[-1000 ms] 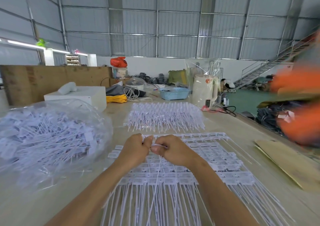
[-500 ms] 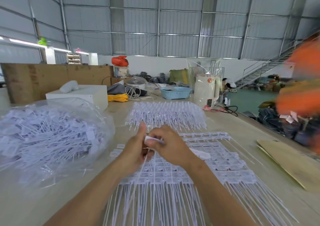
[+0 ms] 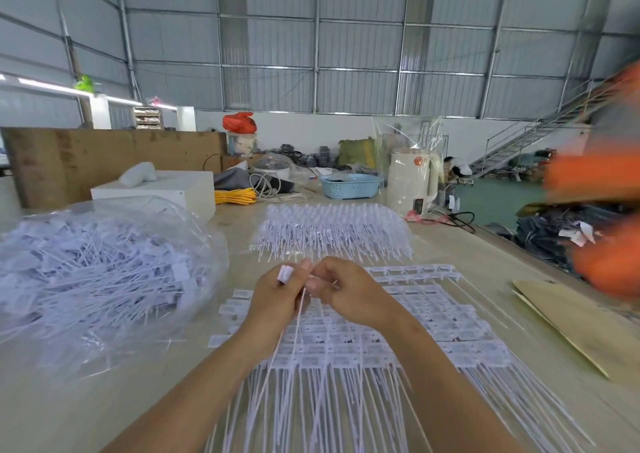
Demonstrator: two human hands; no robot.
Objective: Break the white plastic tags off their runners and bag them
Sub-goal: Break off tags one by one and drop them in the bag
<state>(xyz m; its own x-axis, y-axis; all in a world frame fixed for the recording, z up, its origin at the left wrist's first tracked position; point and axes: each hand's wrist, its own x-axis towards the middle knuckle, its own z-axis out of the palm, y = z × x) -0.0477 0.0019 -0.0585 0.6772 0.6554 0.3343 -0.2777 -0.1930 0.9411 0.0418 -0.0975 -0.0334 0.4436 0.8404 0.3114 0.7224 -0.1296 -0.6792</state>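
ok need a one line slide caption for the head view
Both hands, left and right, pinch white tags above the runner sheets, beside a full clear bag.

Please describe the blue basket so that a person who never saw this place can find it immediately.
Start at the long wooden table and look to its far end, beyond the further pile of white tags. The blue basket stands there, just left of the cream kettle. It is the only light-blue thing, with small holes in its wall.
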